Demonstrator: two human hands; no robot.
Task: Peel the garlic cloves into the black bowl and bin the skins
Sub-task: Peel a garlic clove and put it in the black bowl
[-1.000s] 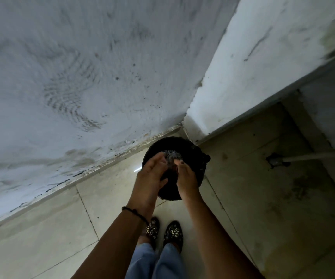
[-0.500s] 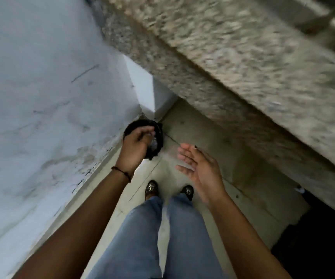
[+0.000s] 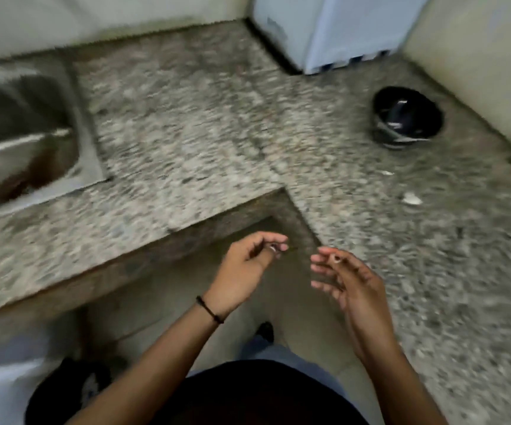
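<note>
The black bowl [image 3: 406, 116] stands on the right arm of the speckled granite counter [image 3: 186, 133], near the wall; the blur hides what lies in it. Two pale scraps of garlic skin [image 3: 411, 197] lie on the counter in front of the bowl. Both hands hover over the floor in the counter's inner corner. My left hand [image 3: 248, 262] has its fingers loosely curled, thumb near the fingertips, with nothing visible in them. My right hand [image 3: 343, 280] is spread and relaxed, holding nothing. The dark bin [image 3: 67, 391] shows at the lower left by my body.
A steel sink [image 3: 24, 130] is set into the counter at the left. A white appliance [image 3: 334, 29] stands at the back corner. Walls close off the counter at the back and right. The whole frame is motion-blurred.
The view has swung up from the bin on the floor to the counter. Both hands have left the bin and now hang in front of me, holding nothing.
</note>
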